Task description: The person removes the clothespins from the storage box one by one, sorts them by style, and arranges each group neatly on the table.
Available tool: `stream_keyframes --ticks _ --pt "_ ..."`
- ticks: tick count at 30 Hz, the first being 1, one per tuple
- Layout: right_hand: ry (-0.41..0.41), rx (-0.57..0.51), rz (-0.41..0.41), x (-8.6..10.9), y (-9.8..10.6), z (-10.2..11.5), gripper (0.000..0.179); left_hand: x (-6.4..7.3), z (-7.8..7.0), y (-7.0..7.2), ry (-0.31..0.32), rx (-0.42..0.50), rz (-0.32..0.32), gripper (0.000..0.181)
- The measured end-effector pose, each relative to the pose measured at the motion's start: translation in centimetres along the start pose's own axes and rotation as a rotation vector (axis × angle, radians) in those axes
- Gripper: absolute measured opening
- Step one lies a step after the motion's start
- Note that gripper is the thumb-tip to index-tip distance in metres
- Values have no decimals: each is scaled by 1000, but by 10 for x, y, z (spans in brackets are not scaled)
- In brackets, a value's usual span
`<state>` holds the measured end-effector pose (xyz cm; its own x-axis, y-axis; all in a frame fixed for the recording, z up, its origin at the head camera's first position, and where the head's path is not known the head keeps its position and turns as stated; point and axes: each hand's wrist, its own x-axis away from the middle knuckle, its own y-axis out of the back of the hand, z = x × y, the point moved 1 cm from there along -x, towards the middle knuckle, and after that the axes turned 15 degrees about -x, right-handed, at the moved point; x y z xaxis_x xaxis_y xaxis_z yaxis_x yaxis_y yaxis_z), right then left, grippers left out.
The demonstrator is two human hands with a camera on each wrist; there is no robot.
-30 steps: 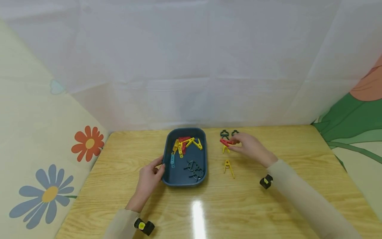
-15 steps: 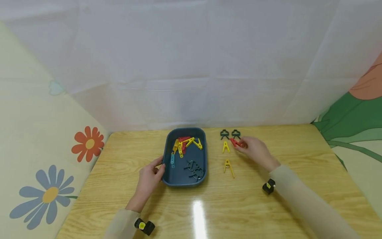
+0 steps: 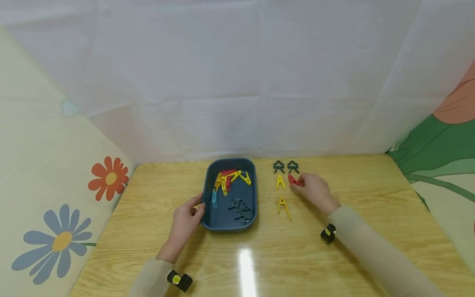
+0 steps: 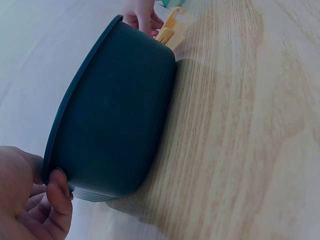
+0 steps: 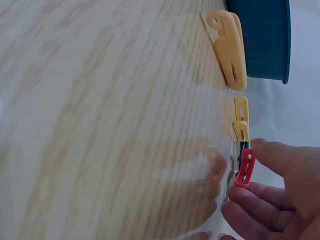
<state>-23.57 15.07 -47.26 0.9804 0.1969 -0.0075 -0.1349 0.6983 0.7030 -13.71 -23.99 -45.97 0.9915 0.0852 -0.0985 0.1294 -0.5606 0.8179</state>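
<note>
My right hand (image 3: 314, 192) pinches a red clothespin (image 3: 293, 180) between thumb and fingers, low over the table, just right of a small yellow clothespin (image 3: 280, 182). In the right wrist view the red clothespin (image 5: 245, 168) shows its side, with the thumb at one end and fingertips at the other. My left hand (image 3: 186, 220) grips the left rim of a dark blue tray (image 3: 205, 225), thumb on one side of the wall and fingers on the other. Inside lie yellow clothespins (image 3: 235, 176), red ones, a light blue clothespin (image 3: 214, 199) and dark green round clips (image 3: 245, 214).
Two dark green clips (image 3: 279, 166) stand side by side behind the small yellow clothespin. A larger yellow clothespin (image 3: 283, 207) lies nearer the front. A white sheet (image 3: 237, 103) hangs behind the wooden table (image 3: 156, 181).
My right hand has carried the red clothespin rightward from above the small yellow clothespin and lowered it beside that one, in front of the right green clip. The left hand stays put.
</note>
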Motion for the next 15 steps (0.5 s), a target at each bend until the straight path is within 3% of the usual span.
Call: stream_keyframes --ticks 15 --pt "-55 94 -31 -6 -11 -2 40 1 -2 2 3 3 1 42"
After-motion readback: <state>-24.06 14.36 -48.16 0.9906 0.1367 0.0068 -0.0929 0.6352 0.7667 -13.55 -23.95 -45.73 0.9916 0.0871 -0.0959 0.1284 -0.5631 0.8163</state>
